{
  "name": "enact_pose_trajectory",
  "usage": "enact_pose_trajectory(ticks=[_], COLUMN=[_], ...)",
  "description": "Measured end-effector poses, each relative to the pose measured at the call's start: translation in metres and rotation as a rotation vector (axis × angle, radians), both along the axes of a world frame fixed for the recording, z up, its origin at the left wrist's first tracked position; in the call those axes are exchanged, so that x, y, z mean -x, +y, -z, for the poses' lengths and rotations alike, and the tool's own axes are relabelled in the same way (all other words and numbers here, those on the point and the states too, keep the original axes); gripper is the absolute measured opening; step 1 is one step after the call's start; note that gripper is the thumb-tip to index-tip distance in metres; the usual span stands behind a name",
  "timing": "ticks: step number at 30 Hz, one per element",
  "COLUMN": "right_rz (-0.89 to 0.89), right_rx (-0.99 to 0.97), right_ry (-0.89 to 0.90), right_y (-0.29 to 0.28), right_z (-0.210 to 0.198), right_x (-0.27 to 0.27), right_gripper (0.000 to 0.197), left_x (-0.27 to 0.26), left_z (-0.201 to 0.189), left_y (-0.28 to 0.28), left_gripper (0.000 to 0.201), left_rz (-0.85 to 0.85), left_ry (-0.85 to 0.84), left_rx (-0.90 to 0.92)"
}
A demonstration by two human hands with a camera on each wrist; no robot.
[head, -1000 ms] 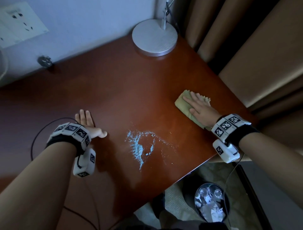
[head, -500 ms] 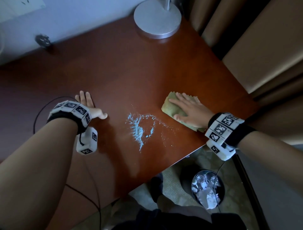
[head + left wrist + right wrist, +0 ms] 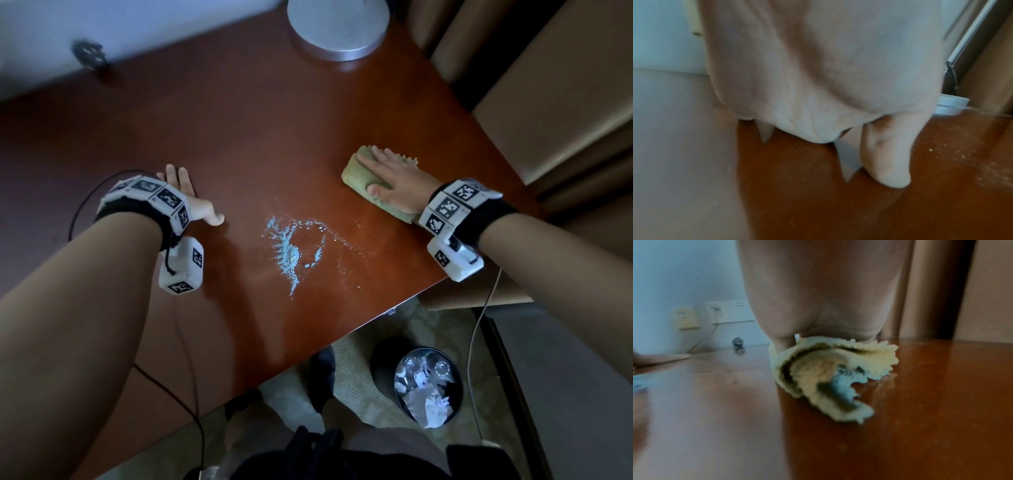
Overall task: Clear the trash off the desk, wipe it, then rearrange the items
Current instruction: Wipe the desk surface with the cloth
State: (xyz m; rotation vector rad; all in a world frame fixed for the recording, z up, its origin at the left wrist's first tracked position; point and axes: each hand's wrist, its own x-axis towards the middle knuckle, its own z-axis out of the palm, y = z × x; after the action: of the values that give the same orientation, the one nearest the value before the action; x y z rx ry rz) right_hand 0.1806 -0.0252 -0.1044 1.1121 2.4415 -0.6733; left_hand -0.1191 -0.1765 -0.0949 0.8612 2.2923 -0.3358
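A folded yellow-green cloth lies on the reddish-brown desk at the right. My right hand presses flat on it with straight fingers. In the right wrist view the cloth bunches under the palm, with blue dust caught in its folds. A patch of pale blue powder is spread on the desk to the left of the cloth, apart from it. My left hand rests flat on the desk further left, holding nothing; its thumb lies on the wood.
A round silver lamp base stands at the desk's far edge. A small dark object sits by the wall at the back left. A trash bin with crumpled paper stands on the floor below the near edge. Curtains hang at the right.
My right hand has slid the cloth leftward across the desk, toward the blue powder. The left hand has stayed flat in the same place.
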Motion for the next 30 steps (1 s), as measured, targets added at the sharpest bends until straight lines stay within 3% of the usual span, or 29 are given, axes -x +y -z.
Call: enact_pose_trajectory(ticks=[8,14,18,21,24,30], right_rz=[0.313,0.234,0.189,0.160,0.124,0.213], right_rx=[-0.079,-0.086,-0.049,-0.026,-0.036,-0.027], right_ry=[-0.024,-0.042,-0.061,-0.054,-0.058,-0.068], right_y=[0.044,0.020,-0.020,-0.056,-0.084,-0.106], right_z=[-0.004,0.009,0.011,0.006,0.004,-0.003], right_x=[-0.037,-0.052,-0.045,-0.037,-0.029,-0.012], right_gripper=[0.056,0.056,0.057,0.057,0.058,0.058], left_x=[0.004,0.008,0.004,0.001,0.003,0.011], left_z=[0.009,0.014,0.010,0.008,0.008,0.003], left_y=[-0.008,-0.008,-0.010,-0.014,-0.014,-0.016], left_gripper=[0.086,0.091,0.095,0.096,0.093,0.103], left_rz=[-0.099,-0.061,-0.097,-0.041,0.027,0.170], left_ry=[-0.115,-0.070,-0.141,-0.110,-0.063,0.003], left_rx=[-0.122,-0.108,-0.163,-0.222,-0.145,-0.105])
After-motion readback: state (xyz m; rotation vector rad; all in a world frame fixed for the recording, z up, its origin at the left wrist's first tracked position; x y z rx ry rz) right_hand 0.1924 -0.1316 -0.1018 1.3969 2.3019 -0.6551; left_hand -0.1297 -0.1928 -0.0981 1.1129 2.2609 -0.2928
